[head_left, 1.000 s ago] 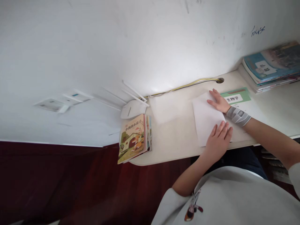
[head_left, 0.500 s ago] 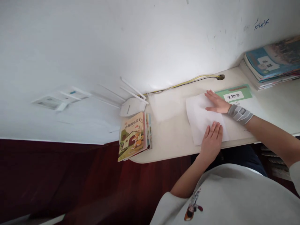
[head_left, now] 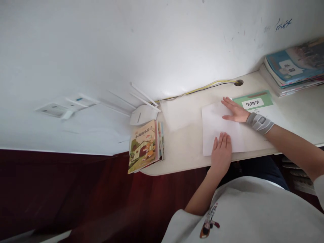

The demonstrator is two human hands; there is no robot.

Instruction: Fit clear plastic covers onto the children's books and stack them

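Two hands rest palm down over a white sheet (head_left: 211,130) near the front of the pale desk (head_left: 182,148). The left hand (head_left: 221,153) lies flat on its lower part, fingers straight and close together. The right hand (head_left: 236,111) is spread higher up, thumb held away from the fingers, with a grey wristband (head_left: 260,123) behind it. Neither hand pinches anything.

The sheet lies directly left of a green-and-white textbook (head_left: 268,113); how the two meet is hard to tell, since the right hand and wrist cover part of that line. The right forearm also crosses the book's lower right portion.

Farther right, against the wall (head_left: 177,40), sits a stack of textbooks (head_left: 296,64) with a blue cover on top, near the green book but apart from it. Blue handwriting (head_left: 283,24) marks the wall above. Yellow and dark cables (head_left: 202,87) run along the desk's back edge from a white box with antennas (head_left: 144,114) to a round hole (head_left: 238,82) behind the right hand. In front of the box, at the desk's left end, several picture books (head_left: 143,146) jut past the edge, well apart from the sheet. A faint, pale sheet (head_left: 177,116) lies between.
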